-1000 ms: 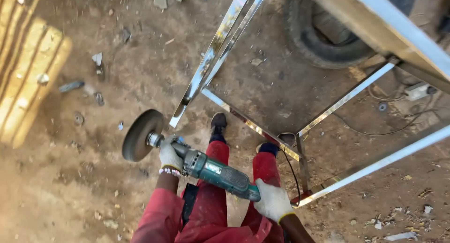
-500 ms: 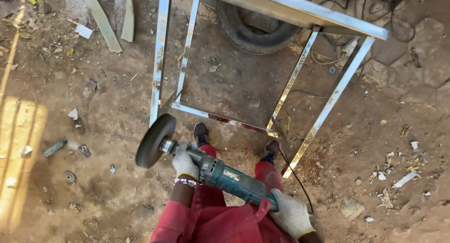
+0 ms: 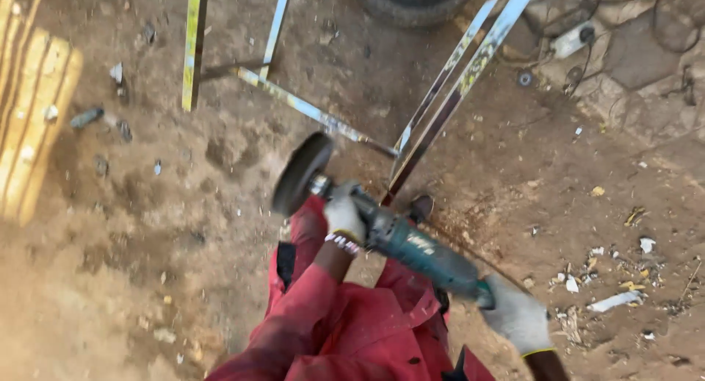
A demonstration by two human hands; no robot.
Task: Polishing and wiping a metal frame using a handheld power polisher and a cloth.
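Both gloved hands, left hand and right hand, clamped on a green grinder above the dirt floor, beside a metal frame.

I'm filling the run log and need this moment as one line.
left hand: gripping angle grinder near disc | right hand: holding its rear | disc: off the metal frame | ground: dirt

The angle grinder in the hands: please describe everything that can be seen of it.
The angle grinder has a teal body, a grey metal head and a dark round disc at its upper-left end. It lies slanted above the red-clothed legs, over dirt ground. The gloved left hand grips near the head; the gloved right hand holds the rear end.
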